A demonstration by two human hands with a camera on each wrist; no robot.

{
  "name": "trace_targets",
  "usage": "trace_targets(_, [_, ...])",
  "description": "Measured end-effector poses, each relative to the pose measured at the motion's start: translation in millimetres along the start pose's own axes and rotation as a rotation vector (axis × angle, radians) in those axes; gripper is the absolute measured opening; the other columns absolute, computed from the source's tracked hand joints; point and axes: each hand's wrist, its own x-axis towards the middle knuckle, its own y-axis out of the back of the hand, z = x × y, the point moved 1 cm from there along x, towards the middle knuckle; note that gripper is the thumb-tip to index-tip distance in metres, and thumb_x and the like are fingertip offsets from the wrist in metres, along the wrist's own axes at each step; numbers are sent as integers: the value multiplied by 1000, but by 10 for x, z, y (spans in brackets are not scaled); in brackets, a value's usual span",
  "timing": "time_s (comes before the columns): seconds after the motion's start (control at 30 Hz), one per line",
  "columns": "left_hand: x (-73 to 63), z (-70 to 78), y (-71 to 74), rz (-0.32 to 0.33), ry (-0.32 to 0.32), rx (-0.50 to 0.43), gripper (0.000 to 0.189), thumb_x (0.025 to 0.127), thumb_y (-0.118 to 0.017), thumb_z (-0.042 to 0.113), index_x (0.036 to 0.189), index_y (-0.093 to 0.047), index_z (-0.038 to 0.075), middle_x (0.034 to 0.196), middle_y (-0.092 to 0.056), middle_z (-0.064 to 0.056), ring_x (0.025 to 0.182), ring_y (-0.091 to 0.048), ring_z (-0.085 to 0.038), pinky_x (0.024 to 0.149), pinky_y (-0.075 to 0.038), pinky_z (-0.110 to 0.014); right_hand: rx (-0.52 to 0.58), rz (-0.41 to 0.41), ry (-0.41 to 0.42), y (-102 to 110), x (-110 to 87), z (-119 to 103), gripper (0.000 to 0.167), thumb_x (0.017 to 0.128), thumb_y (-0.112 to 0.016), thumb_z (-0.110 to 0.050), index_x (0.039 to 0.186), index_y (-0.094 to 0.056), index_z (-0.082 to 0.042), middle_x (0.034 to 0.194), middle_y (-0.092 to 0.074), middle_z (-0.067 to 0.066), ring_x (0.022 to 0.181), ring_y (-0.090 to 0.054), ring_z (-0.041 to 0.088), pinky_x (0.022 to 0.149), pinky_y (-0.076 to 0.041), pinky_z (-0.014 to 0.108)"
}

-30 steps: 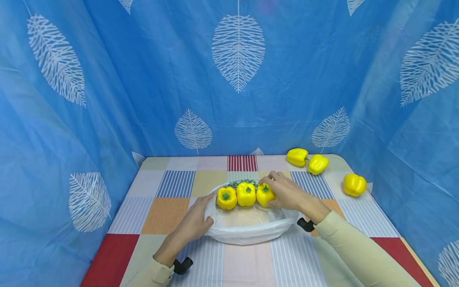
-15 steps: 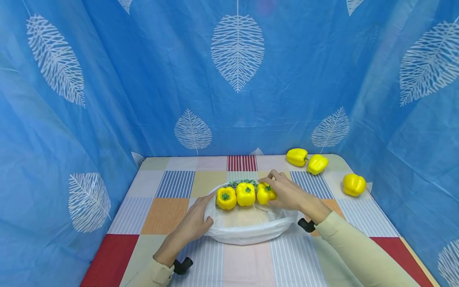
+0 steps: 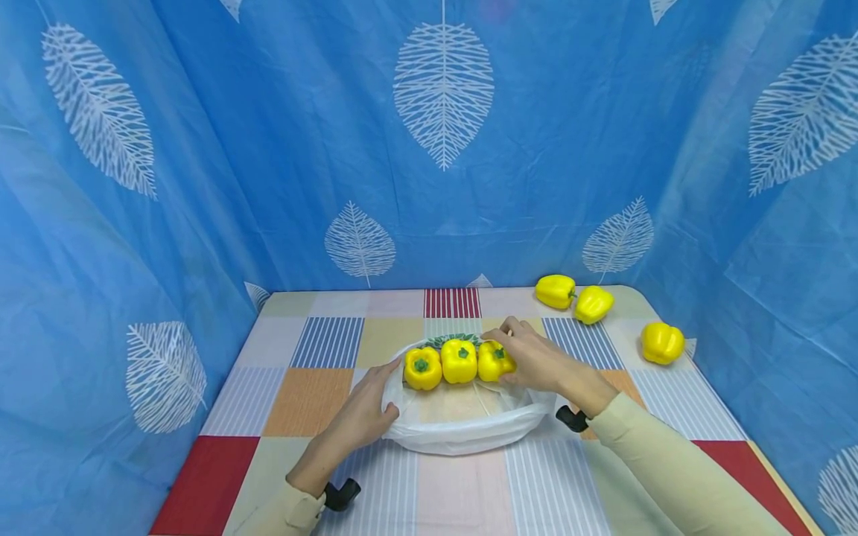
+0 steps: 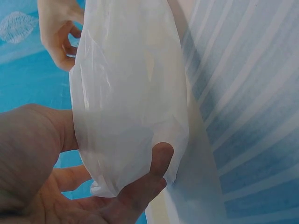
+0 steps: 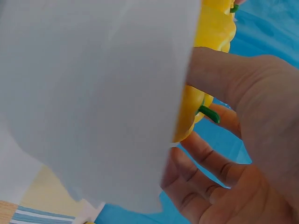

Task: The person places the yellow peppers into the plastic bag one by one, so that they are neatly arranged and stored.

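Left hand [image 3: 362,411] gripping left rim of white bag [image 3: 462,438], three yellow peppers [image 3: 459,362] in a row inside, right hand [image 3: 536,363] curled round the rightmost pepper [image 3: 492,365], three loose peppers [image 3: 593,304] farther right on table [image 3: 310,400].

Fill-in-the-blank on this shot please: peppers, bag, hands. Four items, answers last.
1. Every pepper in the row of three peppers within the rim of the white bag is ____ in colour.
2. In the head view, ____ loose peppers lie on the patterned tablecloth.
3. The right hand holds the pepper at the row's ____ end, as the person sees it.
4. The left hand touches the ____, not a pepper.

Missing words: yellow; three; right; bag
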Motion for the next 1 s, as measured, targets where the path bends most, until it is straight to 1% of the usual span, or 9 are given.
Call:
trace_targets(0.37, [20,-23,-11,-1,12,-2,87,97,-78,-3,177,-46,6,171,-57,-27,156,-62,-49,128,-55,-67,-3,6,-5,38,-1,-9,82,90,-102,-18,163,-66,-14,144,-66,17,120,-64,33,98,-66,50])
trace_targets(0.5, [16,-32,-17,-2,20,-8,86,98,-78,-2,178,-46,7,172,-57,-26,157,-62,-48,128,-54,-67,8,9,-2,75,-10,-15,81,91,-102,-20,164,-66,-15,145,-65,17,121,-63,33,97,-67,51])
trace_targets(0.6, [9,-29,-15,-3,23,-13,86,98,-78,-1,177,-46,7,173,-56,-26,158,-61,-49,128,-54,-68,27,11,-4,110,-24,-8,81,92,-101,-22,164,-65,-15,146,-65,17,125,-63,35,99,-67,54])
trace_targets(0.67, [6,-26,-14,-8,32,-19,86,99,-78,-1,178,-46,7,173,-56,-26,158,-60,-49,129,-54,-68,40,16,-10,132,-33,5,80,93,-101,-24,164,-65,-15,147,-65,18,128,-64,38,103,-68,58])
trace_targets(0.77, [-1,-19,-9,-6,28,-19,86,98,-80,-1,177,-47,6,173,-56,-27,158,-61,-49,127,-55,-69,49,30,-21,163,-43,41,79,94,-100,-29,164,-66,-15,149,-65,19,132,-65,40,108,-67,63])
trace_targets(0.83, [-4,-15,-9,-7,33,-24,86,98,-80,-1,177,-46,7,173,-56,-26,158,-60,-49,127,-55,-68,62,48,-34,183,-48,76,76,96,-98,-33,163,-66,-16,150,-64,19,133,-66,41,110,-66,65])
trace_targets(0.93, [-6,-13,-11,-4,29,-24,86,98,-80,-1,177,-47,7,173,-56,-27,157,-61,-50,127,-55,-69,96,80,-54,218,-51,147,69,101,-94,-36,162,-67,-15,150,-65,19,130,-67,39,110,-66,64])
trace_targets(1.0, [-7,-12,-16,-7,36,-28,86,98,-80,-1,177,-46,7,173,-56,-27,158,-60,-49,127,-54,-68,116,103,-69,247,-44,207,65,103,-91,-36,161,-68,-15,149,-66,19,127,-68,38,107,-67,63])
